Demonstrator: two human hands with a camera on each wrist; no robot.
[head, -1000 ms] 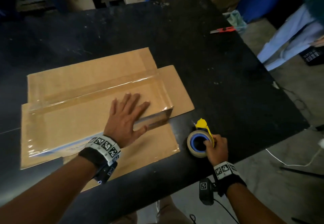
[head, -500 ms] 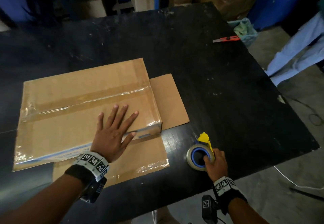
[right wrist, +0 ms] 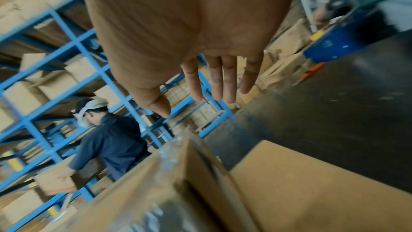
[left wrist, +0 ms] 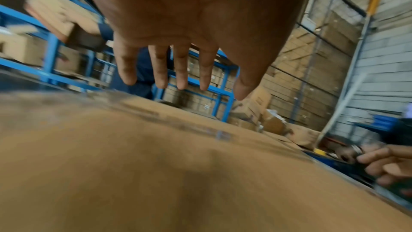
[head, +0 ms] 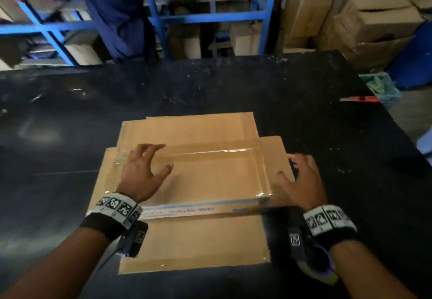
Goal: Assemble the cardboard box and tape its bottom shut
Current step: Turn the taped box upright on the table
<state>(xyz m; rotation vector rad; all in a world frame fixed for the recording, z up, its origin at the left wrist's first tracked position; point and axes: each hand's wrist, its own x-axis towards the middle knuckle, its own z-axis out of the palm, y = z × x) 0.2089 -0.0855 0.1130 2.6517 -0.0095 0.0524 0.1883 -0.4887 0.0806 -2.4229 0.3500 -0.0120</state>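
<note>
**Both hands spread at the taped box, tape roll set down at the bench's near edge**

The cardboard box [head: 196,177] sits bottom-up near the middle of the black bench [head: 233,88], closer to the near edge than the far one. Clear tape [head: 210,152] runs along its top seam from left to right and folds down over both ends. Loose flaps lie flat on the bench around it: one toward the near edge, one toward the far edge, one sticking out to the right.

The left hand [head: 142,172] is over the left part of the box top, fingers spread and slightly bent, holding nothing; the left wrist view shows the palm [left wrist: 196,6] raised off the cardboard, and whether the fingertips touch it cannot be told. The right hand [head: 301,179] is at the right end of the box, over the right flap, fingers wide and relaxed, also holding nothing; the right wrist view shows it [right wrist: 189,24] above the box's taped corner [right wrist: 178,156].

A roll of packing tape [head: 320,268] lies on the bench at the near edge, partly hidden under the right wrist. A red utility knife [head: 360,98] lies at the right edge toward the far corner, with a green plastic bag [head: 383,88] just past it.

Beyond the far edge stand blue shelving [head: 210,15] stacked with cartons and a person in dark blue clothing [head: 112,11].
</note>
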